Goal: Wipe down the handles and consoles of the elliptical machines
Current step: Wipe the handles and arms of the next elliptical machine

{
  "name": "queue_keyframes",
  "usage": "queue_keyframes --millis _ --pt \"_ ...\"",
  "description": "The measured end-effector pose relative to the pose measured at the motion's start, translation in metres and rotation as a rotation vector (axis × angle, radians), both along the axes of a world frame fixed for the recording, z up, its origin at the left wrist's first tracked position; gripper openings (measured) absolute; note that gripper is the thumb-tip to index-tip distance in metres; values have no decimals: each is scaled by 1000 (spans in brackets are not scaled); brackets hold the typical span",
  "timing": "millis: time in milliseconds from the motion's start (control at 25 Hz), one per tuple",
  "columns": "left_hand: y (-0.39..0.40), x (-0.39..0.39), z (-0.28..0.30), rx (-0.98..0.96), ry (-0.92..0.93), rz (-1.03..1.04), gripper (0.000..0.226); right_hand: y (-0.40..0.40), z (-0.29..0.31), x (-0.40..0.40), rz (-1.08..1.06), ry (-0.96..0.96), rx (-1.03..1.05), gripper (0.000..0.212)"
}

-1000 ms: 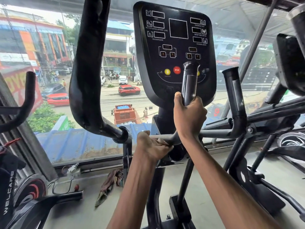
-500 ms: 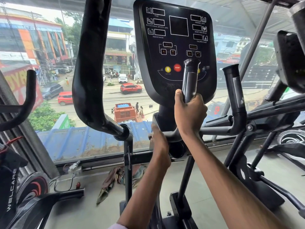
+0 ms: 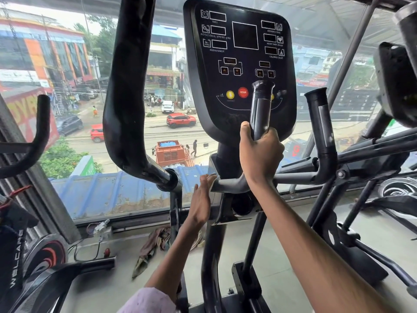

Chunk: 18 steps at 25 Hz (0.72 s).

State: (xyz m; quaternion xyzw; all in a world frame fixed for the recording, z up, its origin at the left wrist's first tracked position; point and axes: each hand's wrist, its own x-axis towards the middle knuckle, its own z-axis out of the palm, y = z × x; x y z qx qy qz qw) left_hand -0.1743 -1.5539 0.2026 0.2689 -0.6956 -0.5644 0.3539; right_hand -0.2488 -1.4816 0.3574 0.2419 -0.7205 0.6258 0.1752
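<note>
Black plastic frames the console (image 3: pixel 239 64) of the elliptical machine, which stands upright in front of a large window (image 3: pixel 117 195); its display boxes are dark, and a yellow button (image 3: pixel 230 94) and a red STOP button (image 3: pixel 243 92) sit side by side low on its face. Just in front of the console's lower right part rises the inner handle (image 3: pixel 261 105), a short black upright post. The right hand (image 3: pixel 259 154) holds this post near its base, its grip clamped around it with the thumb lying up the left side and the fingers wrapped round the right. The left hand (image 3: pixel 200 199) is below and to the left, its grip apart: the fingers are straight and together, and the fingertips touch the end of the grey bar (image 3: pixel 230 182) that curves out from the base of the post. A bit of pale material shows at those fingertips, but what it is cannot be told. A second short handle (image 3: pixel 320 127) stands well to the right of the first. The long curved moving handle (image 3: pixel 128 86) sweeps down on the left of the console. On the floor under the window lies a crumpled rag (image 3: pixel 153 247), well apart from both hands. Another black console (image 3: pixel 397 82) shows at the right edge.
</note>
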Motion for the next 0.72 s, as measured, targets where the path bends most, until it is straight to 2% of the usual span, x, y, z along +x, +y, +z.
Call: queue_keyframes --millis 240,360,520,600,720 --pt "25 13 6 -142 103 -98 74 0 -1 -2 17 9 -11 39" --pt "13 12 12 -170 44 -91 65 0 -1 -2 0 11 1 39" --pt "-12 -2 29 -158 -99 -108 88 0 -1 0 -18 16 6 39" --pt "-9 -2 34 -126 -64 -155 91 -1 -2 -1 -15 17 3 39" --pt "13 9 29 -328 18 -219 62 0 -1 -1 -17 16 9 38"
